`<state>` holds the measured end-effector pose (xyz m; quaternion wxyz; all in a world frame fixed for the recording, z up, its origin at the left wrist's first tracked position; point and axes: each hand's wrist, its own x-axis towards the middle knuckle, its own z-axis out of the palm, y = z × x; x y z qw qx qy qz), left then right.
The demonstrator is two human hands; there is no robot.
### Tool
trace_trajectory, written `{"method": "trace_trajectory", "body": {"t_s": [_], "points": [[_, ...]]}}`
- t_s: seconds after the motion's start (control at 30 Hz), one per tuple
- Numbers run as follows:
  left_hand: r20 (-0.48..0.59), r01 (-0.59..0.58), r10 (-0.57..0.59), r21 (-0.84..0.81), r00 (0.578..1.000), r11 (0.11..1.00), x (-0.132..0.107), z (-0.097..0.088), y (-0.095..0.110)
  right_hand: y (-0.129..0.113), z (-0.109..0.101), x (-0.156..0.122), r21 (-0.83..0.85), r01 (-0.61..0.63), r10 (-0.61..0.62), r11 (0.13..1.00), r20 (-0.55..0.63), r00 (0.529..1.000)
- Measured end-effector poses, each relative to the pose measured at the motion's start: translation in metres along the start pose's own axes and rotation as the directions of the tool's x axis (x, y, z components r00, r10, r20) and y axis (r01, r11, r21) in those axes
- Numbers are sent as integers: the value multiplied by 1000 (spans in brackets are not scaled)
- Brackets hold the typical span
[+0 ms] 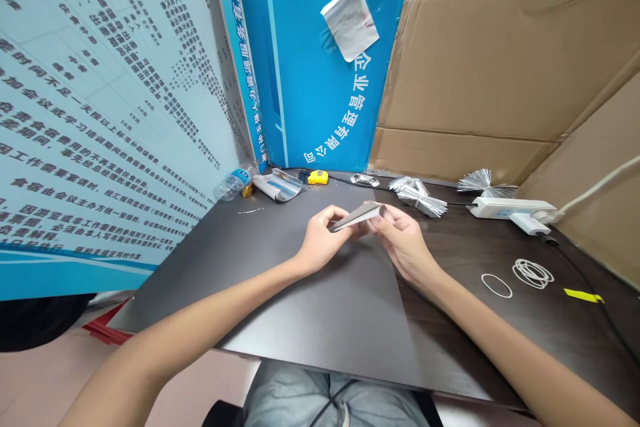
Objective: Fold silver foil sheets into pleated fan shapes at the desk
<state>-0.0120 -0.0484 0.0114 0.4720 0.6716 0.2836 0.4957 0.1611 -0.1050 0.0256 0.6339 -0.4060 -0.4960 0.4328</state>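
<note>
Both my hands hold a folded grey-silver sheet point(356, 216), possibly card or foil, above the middle of the desk. My left hand point(323, 240) pinches its left end between thumb and fingers. My right hand point(403, 243) grips the right end, with its fingers partly covering the fold. Beneath them lies a large dark grey mat point(310, 307) on a dark wood desk point(480, 280). The hands are raised a little off the mat.
Along the back of the desk lie a plastic bottle point(234, 183), a rolled sheet point(278, 185), a yellow tape measure point(318, 177), silvery bristle bundles point(417, 196) and a white power strip point(510, 209). White rubber bands point(533, 273) lie on the right. Printed boards and cardboard point(465, 60) stand behind.
</note>
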Motion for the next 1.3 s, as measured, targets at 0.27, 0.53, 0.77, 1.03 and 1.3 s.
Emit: {"method": "trace_trajectory", "body": {"t_s": [0.27, 0.53, 0.77, 1.03, 1.3], "points": [[59, 66, -54, -217, 997, 974, -3, 8, -3, -9, -1, -3, 29, -38, 35, 999, 109, 993], [89, 14, -5, -103, 996, 995, -7, 8, -2, -1, -3, -1, -81, 32, -25, 996, 86, 996], [60, -97, 102, -86, 993, 992, -8, 0, 12, -3, 1, -3, -206, 77, -67, 976, 55, 996], [78, -146, 155, -112, 985, 983, -9, 0, 17, -8, 2, -10, -413, 180, -137, 893, 130, 982], [2, -72, 74, -205, 997, 976, -8, 5, 20, -18, -1, -7, -422, 209, -133, 882, 202, 970]]}}
